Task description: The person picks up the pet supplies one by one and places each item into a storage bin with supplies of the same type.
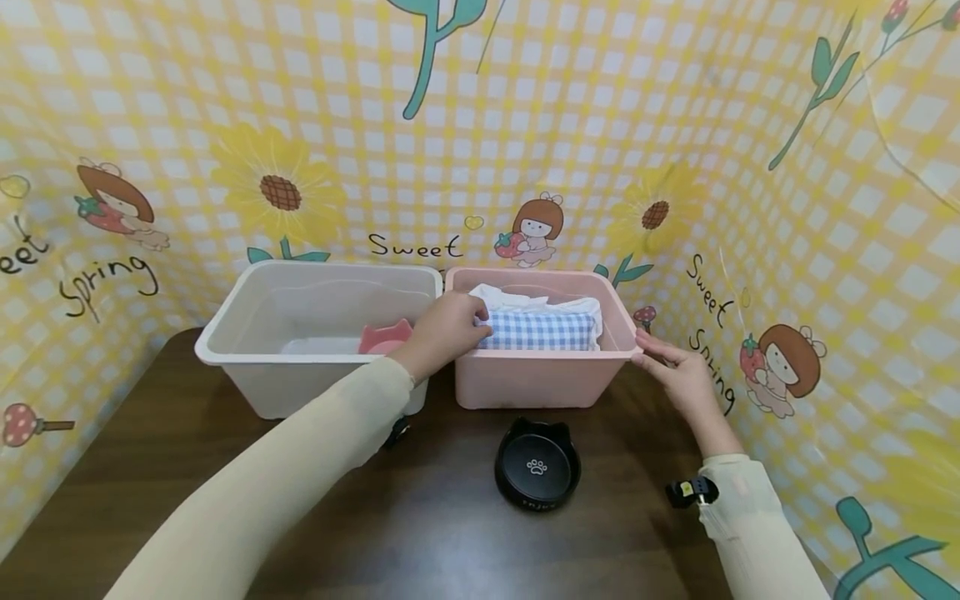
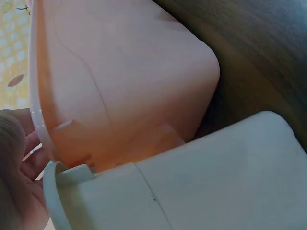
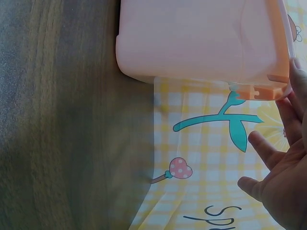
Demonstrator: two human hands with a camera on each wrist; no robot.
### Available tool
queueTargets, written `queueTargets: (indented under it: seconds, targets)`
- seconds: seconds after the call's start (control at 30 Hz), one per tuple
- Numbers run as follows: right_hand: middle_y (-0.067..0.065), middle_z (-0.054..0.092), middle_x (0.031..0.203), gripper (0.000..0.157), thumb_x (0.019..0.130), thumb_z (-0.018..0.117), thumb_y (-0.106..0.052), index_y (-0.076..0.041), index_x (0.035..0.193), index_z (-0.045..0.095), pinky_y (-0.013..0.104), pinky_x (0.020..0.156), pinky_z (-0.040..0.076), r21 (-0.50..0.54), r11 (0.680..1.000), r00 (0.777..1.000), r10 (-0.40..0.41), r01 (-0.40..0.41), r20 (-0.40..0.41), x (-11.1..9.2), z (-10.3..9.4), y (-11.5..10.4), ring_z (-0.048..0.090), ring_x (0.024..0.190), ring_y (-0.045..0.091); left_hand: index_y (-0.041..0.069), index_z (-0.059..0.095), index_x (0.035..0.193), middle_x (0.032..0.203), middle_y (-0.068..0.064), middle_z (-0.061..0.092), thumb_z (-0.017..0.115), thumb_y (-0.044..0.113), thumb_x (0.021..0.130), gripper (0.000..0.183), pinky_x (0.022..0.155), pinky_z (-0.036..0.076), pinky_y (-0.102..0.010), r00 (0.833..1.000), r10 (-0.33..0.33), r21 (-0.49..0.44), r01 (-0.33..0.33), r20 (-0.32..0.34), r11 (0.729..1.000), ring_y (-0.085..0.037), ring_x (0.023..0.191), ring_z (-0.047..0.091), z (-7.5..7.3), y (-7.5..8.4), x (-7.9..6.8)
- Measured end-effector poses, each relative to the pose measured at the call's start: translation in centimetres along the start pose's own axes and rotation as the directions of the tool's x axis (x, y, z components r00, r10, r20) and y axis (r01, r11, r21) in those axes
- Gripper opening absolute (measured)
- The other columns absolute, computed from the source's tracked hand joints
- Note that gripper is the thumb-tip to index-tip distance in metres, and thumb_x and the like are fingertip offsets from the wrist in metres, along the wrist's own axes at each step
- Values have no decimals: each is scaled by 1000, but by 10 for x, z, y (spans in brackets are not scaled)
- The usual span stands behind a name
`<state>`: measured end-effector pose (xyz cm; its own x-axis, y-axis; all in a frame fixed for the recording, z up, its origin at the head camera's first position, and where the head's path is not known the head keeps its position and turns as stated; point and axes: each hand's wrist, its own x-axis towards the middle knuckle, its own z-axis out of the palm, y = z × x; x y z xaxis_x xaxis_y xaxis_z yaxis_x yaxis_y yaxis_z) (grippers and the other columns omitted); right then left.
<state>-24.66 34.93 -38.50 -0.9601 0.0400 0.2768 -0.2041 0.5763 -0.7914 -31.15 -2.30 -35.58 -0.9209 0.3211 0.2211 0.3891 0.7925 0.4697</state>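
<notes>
Cream sleeves (image 1: 333, 421) were cut off below. On a dark wood-grain table (image 1: 450, 525), a round, eared black bowl (image 1: 537, 479) was seen nearest, its front lettering barely legible. A smooth plastic pink bin (image 1: 532, 385) was pinched at its right rim by the right hand (image 1: 681, 379). Blue-and-white checked cloth (image 1: 536, 332) with crinkled white edging was contained inside, its underside hidden. The left hand's (image 1: 446, 323) fingers were curled at its left end; whether cloth or rim was grasped could not be told. In the adjoining grey bin (image 1: 300, 385), an eared pink dish (image 1: 384, 336) was partly concealed. Yellow checked sheeting (image 1: 420, 175) was hung behind.
</notes>
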Motion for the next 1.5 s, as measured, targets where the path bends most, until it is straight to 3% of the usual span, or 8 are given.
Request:
queueTargets:
  seconds: [0.17, 0.3, 0.43, 0.53, 0.77, 0.9, 1.17, 1.5]
  targets:
    - [12, 60, 141, 45, 95, 76, -23, -2, 133, 66, 50, 117, 36, 22, 1000, 1000, 6, -6, 15, 2, 1, 1, 48, 141, 30, 11, 78, 105, 110, -2, 74, 77, 31, 92, 23, 82, 54, -33, 999, 8, -34, -9, -44, 999, -19, 93, 61, -3, 2, -7]
    - [13, 59, 142, 45, 95, 76, -23, -1, 133, 66, 51, 118, 34, 33, 999, 1000, 11, -12, 15, 2, 1, 1, 47, 142, 31, 13, 78, 103, 110, -2, 75, 79, 30, 91, 21, 83, 53, -36, 995, 32, -100, -41, -90, 994, -21, 96, 62, -4, 4, -19]
    - [13, 59, 142, 46, 94, 76, -23, -2, 133, 66, 52, 118, 34, 35, 999, 1000, 14, -15, 15, 1, 0, 0, 47, 143, 31, 12, 79, 107, 114, -2, 74, 80, 32, 90, 25, 97, 53, -42, 989, 62, -200, -89, -136, 976, -22, 109, 64, -4, 6, -36]
    - [13, 59, 142, 45, 94, 76, -23, -2, 133, 66, 51, 118, 34, 34, 999, 1000, 20, -20, 16, 0, 0, 0, 46, 143, 31, 13, 79, 110, 114, -1, 74, 81, 33, 89, 29, 101, 52, -44, 983, 79, -266, -122, -168, 956, -21, 114, 64, -3, 9, -48]
    - [12, 59, 142, 44, 95, 76, -23, -2, 133, 67, 51, 118, 34, 32, 999, 1000, 25, -25, 12, -1, 1, -1, 47, 142, 30, 14, 79, 106, 110, 0, 74, 86, 25, 85, 25, 80, 61, -34, 966, 141, -420, -222, -217, 880, -18, 97, 70, 4, 16, -70]
    - [11, 59, 142, 45, 95, 76, -23, -2, 133, 66, 51, 118, 34, 27, 999, 1000, 23, -23, 12, -1, 1, -2, 47, 142, 30, 16, 79, 105, 108, 0, 75, 86, 23, 86, 22, 92, 59, -39, 958, 200, -473, -276, -205, 837, -16, 103, 68, 12, 19, -81]
    - [6, 60, 141, 44, 95, 76, -23, -4, 133, 67, 47, 117, 36, 23, 999, 999, 33, -33, -11, -3, 2, -2, 48, 141, 27, 23, 77, 109, 108, 10, 75, 85, 26, 87, 24, 99, 55, -34, 984, 153, -489, -178, -90, 854, -7, 108, 67, 44, 16, -92]
    - [8, 62, 139, 44, 95, 76, -24, -4, 133, 67, 47, 116, 37, 24, 1000, 1000, 18, -17, -16, -2, 3, 1, 49, 140, 27, 16, 76, 112, 107, 3, 73, 84, 26, 87, 28, 97, 56, -45, 994, 111, -496, -94, 5, 863, -18, 105, 69, 86, 0, -96]
